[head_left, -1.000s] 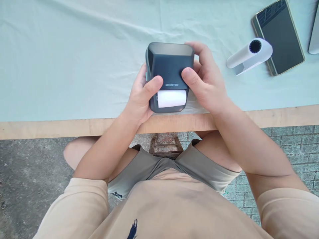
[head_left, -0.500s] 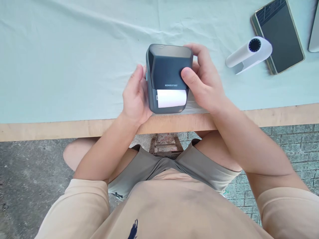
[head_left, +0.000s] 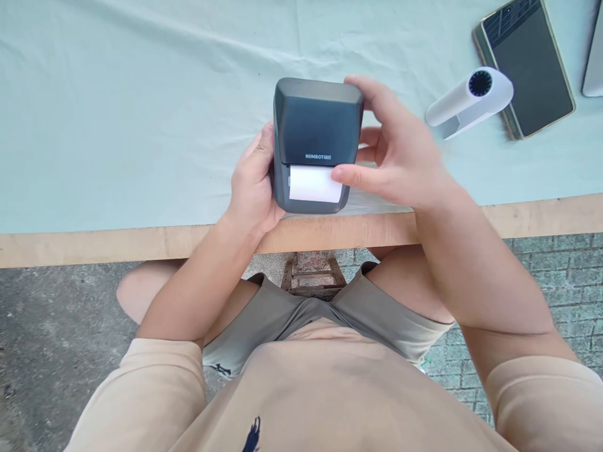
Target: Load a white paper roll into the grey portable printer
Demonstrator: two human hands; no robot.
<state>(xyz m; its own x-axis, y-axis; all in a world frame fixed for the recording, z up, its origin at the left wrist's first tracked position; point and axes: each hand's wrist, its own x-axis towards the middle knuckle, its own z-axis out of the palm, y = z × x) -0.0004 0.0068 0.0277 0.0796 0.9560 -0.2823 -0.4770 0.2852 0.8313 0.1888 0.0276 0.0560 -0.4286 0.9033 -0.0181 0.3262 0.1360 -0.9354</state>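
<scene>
Since half a second ago, the right hand (head_left: 400, 157) has slid its thumb down onto the white label (head_left: 315, 184), while the left hand (head_left: 252, 185) closed back against the dark label printer (head_left: 316, 135). Both grips clasp the printer at the counter's (head_left: 117, 242) near edge. At two o'clock lie a white handheld fan (head_left: 466, 102) and a phone (head_left: 527, 63).
</scene>
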